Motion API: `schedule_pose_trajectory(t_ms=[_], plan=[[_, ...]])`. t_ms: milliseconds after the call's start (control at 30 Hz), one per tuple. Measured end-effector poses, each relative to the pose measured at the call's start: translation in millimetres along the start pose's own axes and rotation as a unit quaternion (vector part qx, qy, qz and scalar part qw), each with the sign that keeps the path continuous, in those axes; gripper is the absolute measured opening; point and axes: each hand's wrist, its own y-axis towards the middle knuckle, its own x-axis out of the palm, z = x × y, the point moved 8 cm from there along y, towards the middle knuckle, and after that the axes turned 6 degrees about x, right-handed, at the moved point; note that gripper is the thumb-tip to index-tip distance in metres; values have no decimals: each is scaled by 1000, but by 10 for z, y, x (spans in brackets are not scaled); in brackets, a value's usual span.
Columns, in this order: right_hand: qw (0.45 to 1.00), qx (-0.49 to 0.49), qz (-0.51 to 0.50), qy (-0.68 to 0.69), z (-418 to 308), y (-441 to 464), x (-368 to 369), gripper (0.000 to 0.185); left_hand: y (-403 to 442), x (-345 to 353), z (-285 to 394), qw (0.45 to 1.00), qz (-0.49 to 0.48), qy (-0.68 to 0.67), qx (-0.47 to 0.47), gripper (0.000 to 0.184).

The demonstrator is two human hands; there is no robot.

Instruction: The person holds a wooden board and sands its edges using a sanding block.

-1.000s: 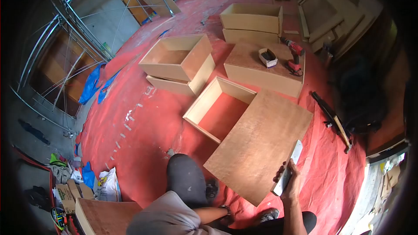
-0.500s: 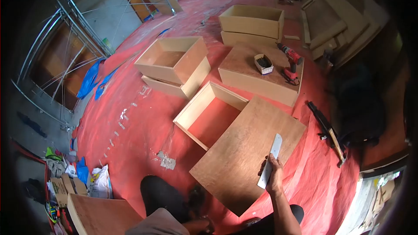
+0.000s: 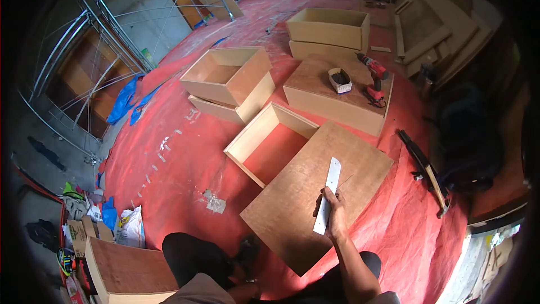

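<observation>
In the near right, the person's right hand (image 3: pixel 337 218) curls firmly around a flat white strip (image 3: pixel 332 178) with a rounded end, held over a brown rectangular wooden panel (image 3: pixel 292 214). The panel overlaps an open, pale wooden frame (image 3: pixel 253 135). I cannot tell whether the left hand is spread or closed.

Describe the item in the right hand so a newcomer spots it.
On the red floor covering, find the broad brown panel beside an open wooden frame. Above that panel, the right hand grips a long, flat strip. It's narrow and white; panel and frame are wood-coloured.
</observation>
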Motion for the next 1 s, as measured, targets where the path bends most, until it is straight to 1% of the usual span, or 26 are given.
schedule_pose_trajectory(t_ms=[267, 367, 467, 600, 700, 733, 833, 867, 1000], plan=[[999, -29, -14, -33, -66, -14, -90, 28, 5, 53, 46, 1000, 16, 0, 3, 29], [999, -36, -14, -26, -53, 29, -179, 27, 19, 68, 73, 1000, 14, 6, 2, 29], [1000, -22, -22, 3, -23, 60, -205, 27, 43, 86, 100, 1000, 13, 4, 1, 29], [1000, -22, -16, -15, -1, 93, -147, 27, 59, 141, 104, 1000, 12, 0, -3, 29], [999, 11, -33, 19, 54, 87, -36, 27, 81, 152, 104, 1000, 11, -1, -4, 30], [999, 30, -39, 12, 41, 57, 3, 27, 92, 154, 101, 1000, 11, -3, -4, 30], [998, 18, -48, -20, -4, -4, 90, 28, 102, 174, 104, 1000, 11, -3, -2, 30], [998, 2, -57, -38, 17, 12, 68, 28, 101, 181, 110, 1000, 10, -3, -2, 30], [997, -8, -41, -67, 4, -5, -84, 28, 80, 209, 147, 1000, 14, 0, 4, 30]])
